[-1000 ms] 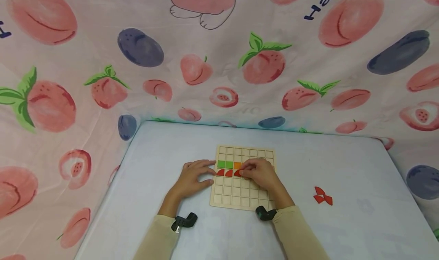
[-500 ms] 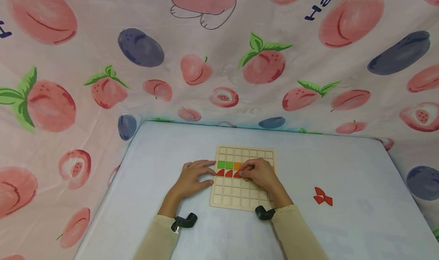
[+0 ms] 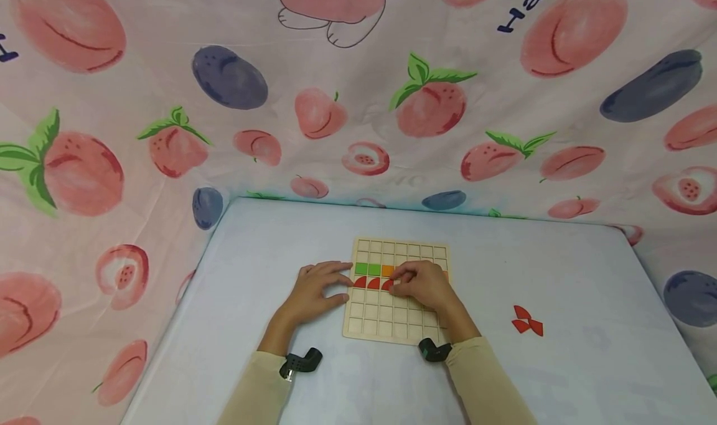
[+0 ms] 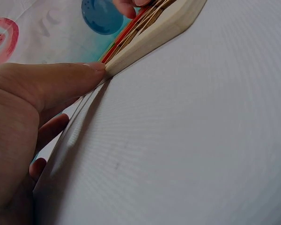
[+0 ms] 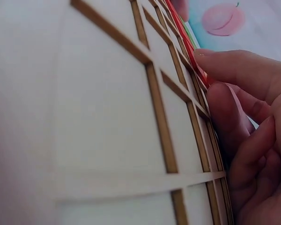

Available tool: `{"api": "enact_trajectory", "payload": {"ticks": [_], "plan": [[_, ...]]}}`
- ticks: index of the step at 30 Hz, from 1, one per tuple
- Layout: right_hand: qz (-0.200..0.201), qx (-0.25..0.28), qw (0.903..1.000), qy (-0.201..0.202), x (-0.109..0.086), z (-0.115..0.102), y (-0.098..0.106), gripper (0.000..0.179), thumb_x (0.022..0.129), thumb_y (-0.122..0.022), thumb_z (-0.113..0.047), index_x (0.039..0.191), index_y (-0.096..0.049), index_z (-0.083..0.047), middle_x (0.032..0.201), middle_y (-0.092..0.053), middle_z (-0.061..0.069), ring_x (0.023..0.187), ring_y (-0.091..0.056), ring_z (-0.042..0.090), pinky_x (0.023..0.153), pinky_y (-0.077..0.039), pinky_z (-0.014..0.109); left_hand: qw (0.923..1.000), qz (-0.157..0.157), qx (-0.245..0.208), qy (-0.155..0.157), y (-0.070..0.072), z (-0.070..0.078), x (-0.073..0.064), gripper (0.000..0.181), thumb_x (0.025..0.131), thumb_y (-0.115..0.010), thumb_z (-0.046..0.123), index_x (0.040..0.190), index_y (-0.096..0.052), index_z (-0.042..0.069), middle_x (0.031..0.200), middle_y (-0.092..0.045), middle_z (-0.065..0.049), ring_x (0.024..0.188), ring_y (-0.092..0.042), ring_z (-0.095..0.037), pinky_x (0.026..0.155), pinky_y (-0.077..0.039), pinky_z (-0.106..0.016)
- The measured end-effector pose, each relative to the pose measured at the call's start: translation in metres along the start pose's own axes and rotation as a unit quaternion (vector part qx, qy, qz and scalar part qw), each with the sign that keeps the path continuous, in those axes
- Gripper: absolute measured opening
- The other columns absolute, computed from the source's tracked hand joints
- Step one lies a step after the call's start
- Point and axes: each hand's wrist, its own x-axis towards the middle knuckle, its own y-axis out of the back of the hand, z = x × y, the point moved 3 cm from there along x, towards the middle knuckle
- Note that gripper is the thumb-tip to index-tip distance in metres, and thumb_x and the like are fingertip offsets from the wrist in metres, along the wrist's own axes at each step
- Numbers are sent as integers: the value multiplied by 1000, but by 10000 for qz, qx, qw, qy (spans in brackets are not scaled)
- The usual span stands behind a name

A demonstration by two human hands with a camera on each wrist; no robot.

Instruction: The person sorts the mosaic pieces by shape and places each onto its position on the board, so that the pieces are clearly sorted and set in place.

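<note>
A pale wooden grid board (image 3: 371, 326) lies on the table. My left hand (image 3: 313, 291) has its fingers spread along the board's left edge; in the left wrist view its thumb (image 4: 79, 79) touches that edge. My right hand (image 3: 426, 285) reaches over the board, thumb and fingertips at a red quarter-circle tile (image 3: 386, 284) in the third cell of its row. In the right wrist view, thumb and finger close around the red edge, the other fingers curled. Two matching red tiles (image 3: 373, 283) fill the cells to its left. The right hand hides cells beyond it.
Above the red row sit two green square tiles (image 3: 361, 269) and an orange one (image 3: 388, 270). Several loose red quarter-circle tiles (image 3: 521, 313) lie on the white tabletop (image 3: 588, 275) to the right. A fruit-print cloth (image 3: 364, 114) hangs behind and at the sides.
The third red tile has shifted slightly, its curved edge now lined up like its neighbours. The right fingertips have moved a little over it; the left hand stays put.
</note>
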Motion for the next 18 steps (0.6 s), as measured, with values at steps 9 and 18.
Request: {"api": "enact_trajectory", "payload": {"ticks": [9,18], "plan": [[-59,-29,9998,201,0,1,0,22,74,-90,-22,93,-78,-19,72,-63,-4,67,-55,16,65,-45,31,10000,6,7,-10,1,0,0,20,90,-76,36,110,-74,34,151,-55,14,146,-43,-17,113,-26,-54],[-39,-131,9998,172,0,1,1,20,75,-89,-22,92,-78,-20,70,-63,-5,66,-55,16,64,-44,31,9999,76,-14,-119,5,6,-1,20,89,-78,35,108,-75,31,149,-57,10,144,-46,-19,112,-27,-55]]}}
